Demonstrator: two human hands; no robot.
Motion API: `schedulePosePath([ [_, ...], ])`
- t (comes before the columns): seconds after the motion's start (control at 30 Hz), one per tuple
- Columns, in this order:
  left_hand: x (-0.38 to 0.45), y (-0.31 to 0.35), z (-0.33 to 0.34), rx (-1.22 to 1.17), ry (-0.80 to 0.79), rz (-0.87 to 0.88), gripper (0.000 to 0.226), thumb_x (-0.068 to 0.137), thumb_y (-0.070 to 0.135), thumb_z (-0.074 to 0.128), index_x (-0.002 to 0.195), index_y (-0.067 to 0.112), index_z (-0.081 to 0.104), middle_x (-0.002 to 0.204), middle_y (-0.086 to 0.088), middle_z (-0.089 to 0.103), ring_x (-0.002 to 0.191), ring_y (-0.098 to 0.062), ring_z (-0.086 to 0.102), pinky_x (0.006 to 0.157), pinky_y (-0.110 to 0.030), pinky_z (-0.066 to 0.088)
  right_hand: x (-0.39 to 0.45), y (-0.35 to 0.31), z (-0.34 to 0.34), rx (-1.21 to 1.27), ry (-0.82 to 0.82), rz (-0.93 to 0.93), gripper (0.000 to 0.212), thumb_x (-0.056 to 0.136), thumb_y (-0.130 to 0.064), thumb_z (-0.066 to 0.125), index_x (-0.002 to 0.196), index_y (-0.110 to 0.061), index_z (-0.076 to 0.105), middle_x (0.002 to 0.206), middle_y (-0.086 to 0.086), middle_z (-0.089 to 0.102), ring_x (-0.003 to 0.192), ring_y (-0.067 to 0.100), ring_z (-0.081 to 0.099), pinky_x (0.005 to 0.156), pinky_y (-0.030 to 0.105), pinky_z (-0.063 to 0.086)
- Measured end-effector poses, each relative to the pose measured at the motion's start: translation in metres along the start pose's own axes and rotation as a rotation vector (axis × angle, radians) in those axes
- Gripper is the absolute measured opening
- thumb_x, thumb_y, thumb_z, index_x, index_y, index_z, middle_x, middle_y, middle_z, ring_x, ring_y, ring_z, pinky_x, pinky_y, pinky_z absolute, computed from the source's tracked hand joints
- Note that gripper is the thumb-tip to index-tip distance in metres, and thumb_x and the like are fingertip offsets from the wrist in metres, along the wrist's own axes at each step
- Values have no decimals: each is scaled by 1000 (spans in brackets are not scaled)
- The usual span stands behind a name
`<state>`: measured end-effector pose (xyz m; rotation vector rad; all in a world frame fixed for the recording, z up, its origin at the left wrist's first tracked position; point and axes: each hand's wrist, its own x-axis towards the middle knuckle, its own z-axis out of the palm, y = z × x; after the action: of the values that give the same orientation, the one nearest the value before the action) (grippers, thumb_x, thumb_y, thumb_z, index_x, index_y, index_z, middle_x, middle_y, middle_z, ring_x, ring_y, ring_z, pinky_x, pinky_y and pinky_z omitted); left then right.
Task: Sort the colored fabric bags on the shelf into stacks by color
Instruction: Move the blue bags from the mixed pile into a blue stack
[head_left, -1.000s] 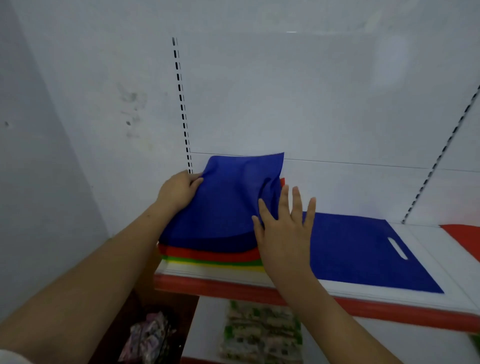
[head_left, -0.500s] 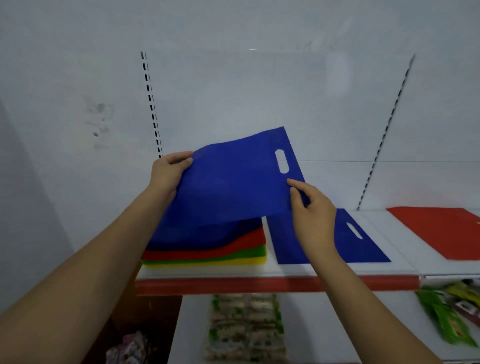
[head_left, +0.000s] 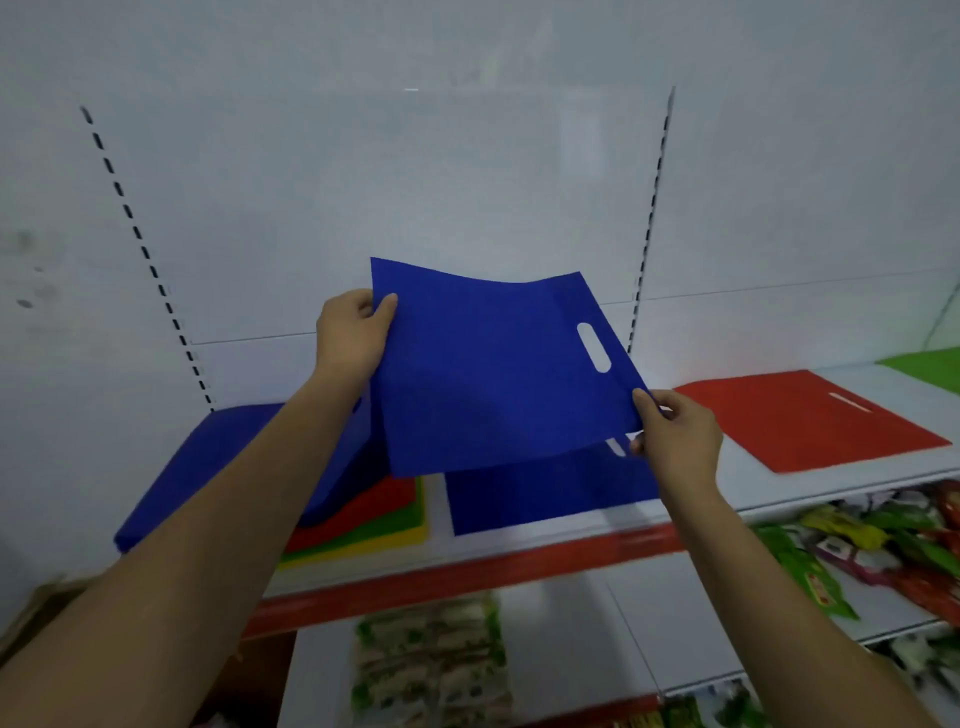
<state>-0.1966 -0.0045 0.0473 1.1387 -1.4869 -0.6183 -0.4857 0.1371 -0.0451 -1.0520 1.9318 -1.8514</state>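
- The left hand (head_left: 353, 332) pinches the upper left corner of a blue bag (head_left: 493, 369), thumb on its front
- The right hand (head_left: 678, 441) pinches the bag's lower right corner, just below the handle slot (head_left: 593, 347)
- Held between the hands, the bag hangs in the air above the shelf (head_left: 545, 551)
- Under it another blue bag (head_left: 545, 493) lies flat
- To the left sits a mixed stack (head_left: 363, 525): blue on top, then red, green, yellow
- To the right lies a red bag (head_left: 810, 415), a green bag (head_left: 930, 361) beyond it
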Motion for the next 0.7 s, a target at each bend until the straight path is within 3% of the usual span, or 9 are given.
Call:
schedulePosePath([
  [0.13, 4, -4, 71, 398, -126, 72, 34, 101, 23, 46, 76, 0, 53, 70, -9, 52, 66, -20, 47, 58, -31, 36, 39, 47, -20, -164, -3, -8, 25, 103, -21, 46, 94, -11, 67, 77, 7, 67, 60, 25, 64, 57, 35, 52],
  [0.27, 3, -45, 126, 611, -244, -35, 34, 99, 16, 46, 66, 11, 41, 66, -4, 47, 65, -21, 47, 53, -31, 31, 60, 87, -25, -273, -182, 49, 20, 104, -14, 40, 99, -15, 59, 92, 8, 68, 73, 22, 67, 60, 28, 48],
  [0.4, -7, -88, 145, 686, -231, -234, 18, 98, 14, 46, 92, 3, 59, 90, -12, 61, 78, -27, 57, 55, -28, 36, 59, 117, -21, -355, -277, 18, 18, 100, -14, 43, 105, -15, 60, 87, 4, 68, 71, 13, 61, 57, 25, 44],
  [0.5, -16, -115, 148, 720, -188, -350, 19, 98, 14, 48, 107, 0, 58, 107, -17, 62, 88, -30, 59, 64, -30, 42, 51, 124, -14, -512, -214, -121, 22, 94, -13, 50, 114, -12, 61, 82, 0, 62, 69, 16, 54, 56, 29, 39],
  [0.6, -24, -127, 156, 702, -168, -374, 34, 93, 18, 56, 124, 3, 54, 122, -17, 58, 95, -28, 58, 73, -31, 50, 45, 129, -8, -697, -190, -264, 38, 90, -17, 58, 128, -11, 57, 108, 6, 66, 92, 23, 56, 77, 36, 46],
  [0.7, -30, -126, 169, 716, -237, -417, 48, 91, 23, 60, 134, 9, 46, 134, -18, 46, 111, -30, 51, 84, -30, 46, 45, 136, -6, -676, -218, -252, 47, 90, -20, 58, 136, -12, 54, 132, 6, 58, 110, 24, 56, 91, 38, 50],
])
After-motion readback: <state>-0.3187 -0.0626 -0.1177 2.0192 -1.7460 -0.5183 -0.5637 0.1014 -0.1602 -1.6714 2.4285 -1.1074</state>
